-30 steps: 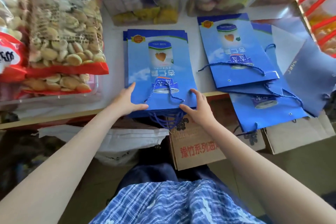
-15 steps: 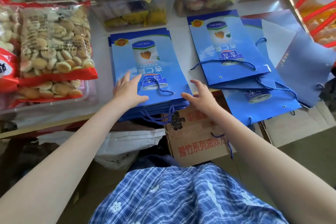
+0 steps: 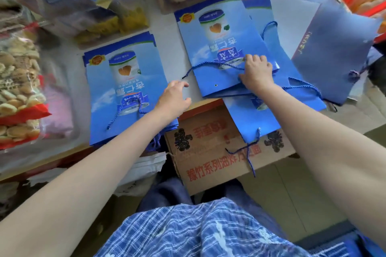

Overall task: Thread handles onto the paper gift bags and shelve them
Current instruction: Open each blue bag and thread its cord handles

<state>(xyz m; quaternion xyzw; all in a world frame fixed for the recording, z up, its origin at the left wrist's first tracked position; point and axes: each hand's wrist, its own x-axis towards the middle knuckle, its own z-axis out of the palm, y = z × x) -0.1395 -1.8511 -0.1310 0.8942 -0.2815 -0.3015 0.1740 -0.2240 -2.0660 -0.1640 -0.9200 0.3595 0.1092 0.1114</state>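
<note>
Right hand (image 3: 256, 73) grips right bag (image 3: 221, 52) near its rope handle (image 3: 208, 65); left hand (image 3: 174, 98) relaxed, empty, just left of it.

Both forearms are bare from the near edge of the view out to the wrists, with no sleeve, watch, bracelet or ring visible on either. The left hand (image 3: 174, 98) and right hand (image 3: 256, 73) are ungloved. Near the bottom centre, the person wears a blue and white plaid garment (image 3: 188, 231) with a fine checked weave and small white motifs scattered across it. Beyond it, dark navy trousers (image 3: 167, 192) cover the legs, plain and unmarked
</note>
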